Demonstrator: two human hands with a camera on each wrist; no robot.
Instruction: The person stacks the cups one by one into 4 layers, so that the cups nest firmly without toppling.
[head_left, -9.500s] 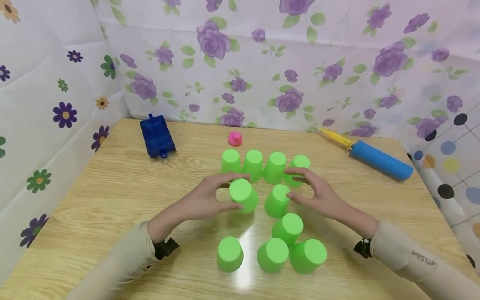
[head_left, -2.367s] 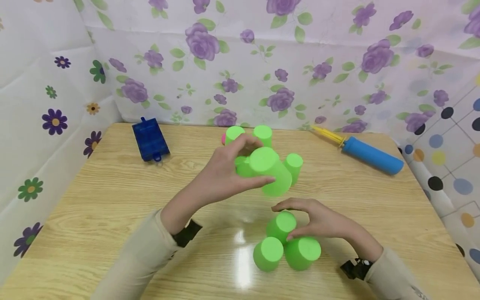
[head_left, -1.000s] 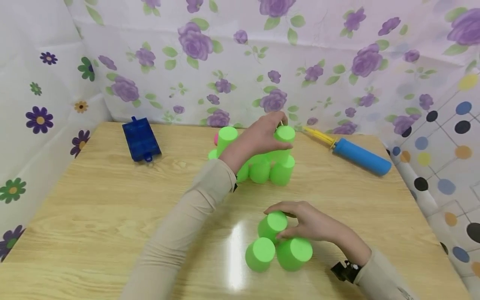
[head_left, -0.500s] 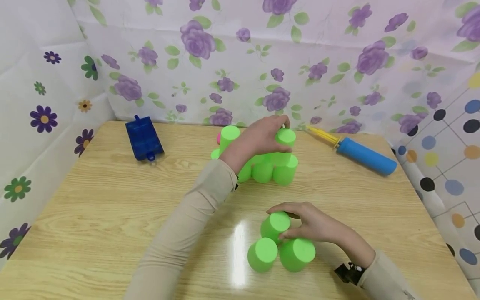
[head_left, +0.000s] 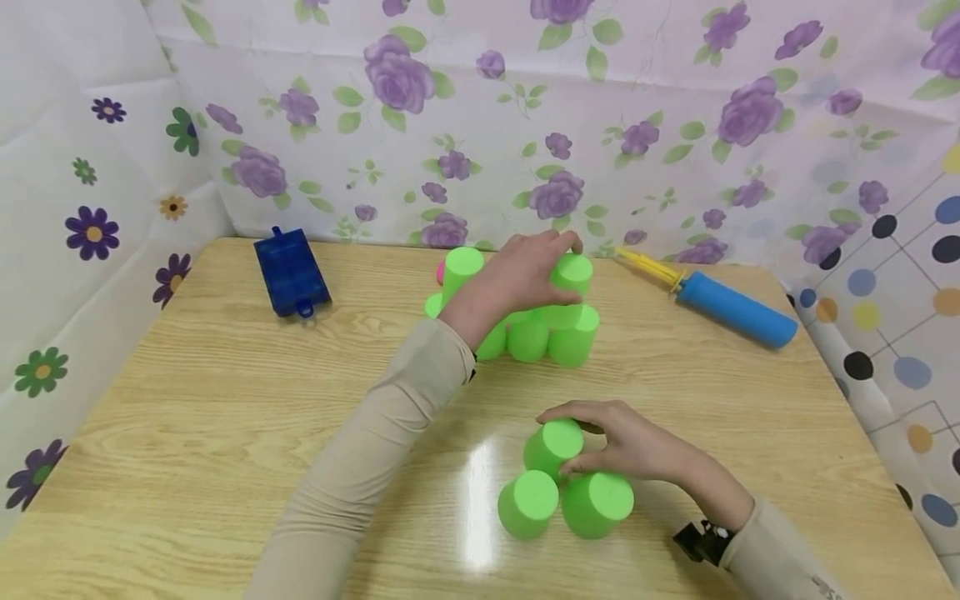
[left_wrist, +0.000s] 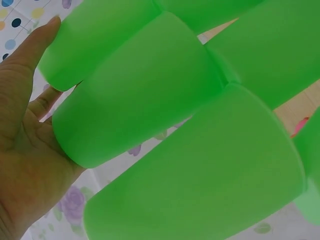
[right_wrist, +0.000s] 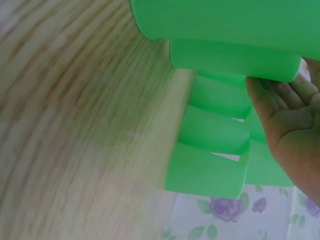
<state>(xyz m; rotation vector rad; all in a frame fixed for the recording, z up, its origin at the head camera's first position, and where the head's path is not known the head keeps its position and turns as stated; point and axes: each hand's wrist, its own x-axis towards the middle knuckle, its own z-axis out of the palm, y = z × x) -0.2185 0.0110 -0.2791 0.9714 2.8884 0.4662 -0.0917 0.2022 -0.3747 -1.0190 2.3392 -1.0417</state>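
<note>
Upside-down green cups make two tiers at the back of the table. My left hand holds the right-hand upper cup, thumb in front and fingers behind. At the left end is another upper cup; the left wrist view shows a middle upper cup between them. Several cups form the lower row, including the rightmost lower cup; my left hand and forearm hide part of it. Nearer me, my right hand grips the rear cup of three, beside a front left cup and front right cup.
A blue translucent tray-like case lies at the back left. A blue hand pump with a yellow nozzle lies at the back right. A pink toy peeks out behind the cups. Floral cloth hangs behind the table.
Earlier single cups now stand as an upper row on the others. My left hand carried a cup to that row's right end, and my right hand took hold of the rear near cup.
</note>
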